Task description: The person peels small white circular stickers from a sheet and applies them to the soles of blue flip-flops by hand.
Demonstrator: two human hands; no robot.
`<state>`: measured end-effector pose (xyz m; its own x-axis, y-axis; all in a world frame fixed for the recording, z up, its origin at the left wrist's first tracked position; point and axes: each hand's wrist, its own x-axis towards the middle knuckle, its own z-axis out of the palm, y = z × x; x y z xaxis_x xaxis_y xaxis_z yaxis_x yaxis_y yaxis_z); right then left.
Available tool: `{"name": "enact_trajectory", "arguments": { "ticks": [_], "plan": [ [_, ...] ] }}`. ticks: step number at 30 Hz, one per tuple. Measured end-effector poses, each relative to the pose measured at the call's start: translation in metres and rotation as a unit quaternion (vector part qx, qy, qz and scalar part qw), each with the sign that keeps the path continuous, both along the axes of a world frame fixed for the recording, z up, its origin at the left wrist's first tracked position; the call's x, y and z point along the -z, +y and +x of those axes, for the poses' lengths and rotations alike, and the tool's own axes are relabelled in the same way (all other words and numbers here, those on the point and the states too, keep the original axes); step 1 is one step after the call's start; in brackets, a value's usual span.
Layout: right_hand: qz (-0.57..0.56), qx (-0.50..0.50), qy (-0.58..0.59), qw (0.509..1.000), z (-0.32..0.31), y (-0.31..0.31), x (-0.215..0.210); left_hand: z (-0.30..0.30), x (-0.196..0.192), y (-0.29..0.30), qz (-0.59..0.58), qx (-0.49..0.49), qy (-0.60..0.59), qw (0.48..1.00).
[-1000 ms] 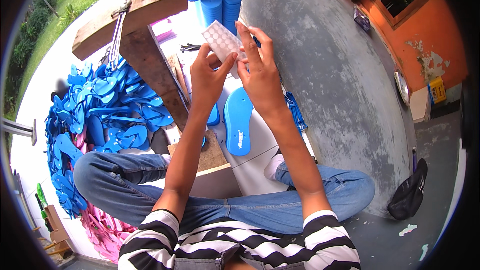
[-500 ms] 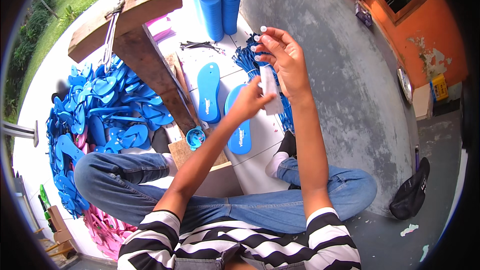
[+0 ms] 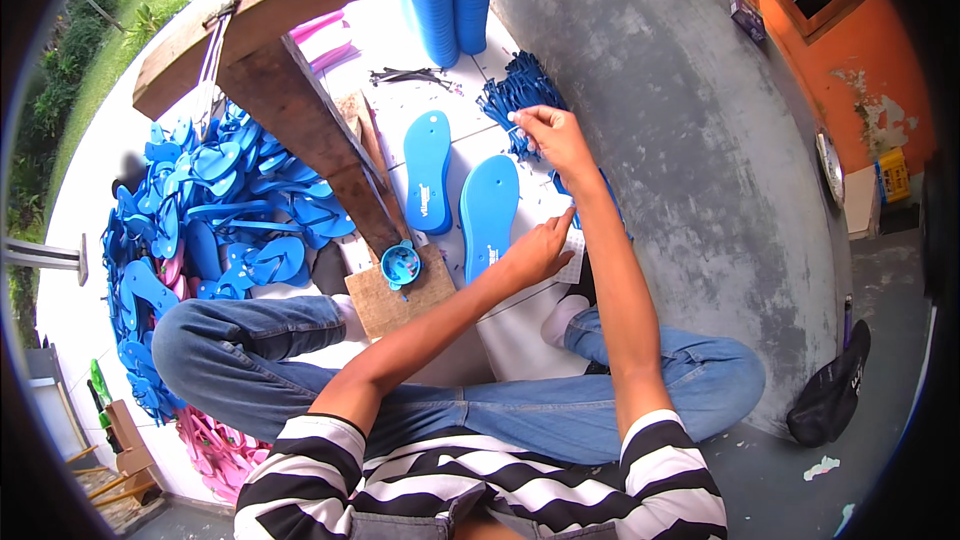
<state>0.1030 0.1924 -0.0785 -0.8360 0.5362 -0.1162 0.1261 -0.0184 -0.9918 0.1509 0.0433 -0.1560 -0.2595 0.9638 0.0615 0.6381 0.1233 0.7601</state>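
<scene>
Two flat blue foam soles side by side on white floor tiles: sole nearer the wooden beam point(image 3: 428, 171) matte, smooth, rounded at toe and heel; second sole point(image 3: 489, 211) just right of it, same foot shape, same dull rubbery look. Left hand point(image 3: 537, 251) resting at right edge of second sole, fingers loosely curled, index tip pointing up, nothing clearly clasped; whether touching the sole itself or the tile beside it, cannot tell. Right hand point(image 3: 556, 136) farther out, fingers pinched shut on a thin pale bit at the edge of a bundle of blue rubber straps point(image 3: 521, 93), glossy, thin and spiky, fanned out on the tile; what the pale bit is, too small to tell.

Between knee and soles, a rough square wood block point(image 3: 395, 296) with a small round blue cup point(image 3: 401, 263) on top. Slanting up and left, a heavy weathered timber beam point(image 3: 300, 110), dark and grainy, joined to a paler plank point(image 3: 250, 15). Left of it, a loose heap of finished blue sandals point(image 3: 210, 210), straps looping; below, near the lower edge, a few pink ones point(image 3: 215, 445). At the top, upright stacks of blue soles point(image 3: 450, 0). Right of the tiles, a grey mottled cement slab point(image 3: 690, 130); beyond, an orange wall point(image 3: 850, 50); grass point(image 3: 110, 20) far left. Dark cap-like object point(image 3: 830, 390) on the cement at right.

Crossed legs in blue jeans point(image 3: 300, 370), striped black-and-white shirt point(image 3: 480, 485).
</scene>
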Motion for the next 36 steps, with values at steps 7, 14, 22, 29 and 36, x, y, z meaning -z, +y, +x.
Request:
{"name": "enact_trajectory", "arguments": {
  "ticks": [7, 14, 22, 29, 36],
  "plan": [
    [0.038, -0.012, -0.081, 0.996, 0.011, 0.009, 0.082, -0.05, -0.018, -0.018, 0.125, -0.012, 0.117, 0.985],
    [0.073, -0.033, -0.139, 0.987, 0.012, -0.006, 0.091, -0.097, 0.005, -0.039, 0.098, -0.232, 0.164, 0.954],
    [0.154, 0.003, -0.155, 0.976, 0.009, -0.007, 0.122, -0.094, 0.02, -0.036, 0.047, -0.207, 0.228, 0.95],
    [0.162, 0.02, -0.165, 0.973, 0.006, -0.014, 0.121, -0.09, 0.029, -0.033, 0.046, -0.211, 0.254, 0.943],
    [0.155, 0.033, -0.24, 0.958, 0.004, -0.016, 0.112, -0.085, 0.027, -0.03, 0.038, -0.215, 0.255, 0.942]
  ]
}}
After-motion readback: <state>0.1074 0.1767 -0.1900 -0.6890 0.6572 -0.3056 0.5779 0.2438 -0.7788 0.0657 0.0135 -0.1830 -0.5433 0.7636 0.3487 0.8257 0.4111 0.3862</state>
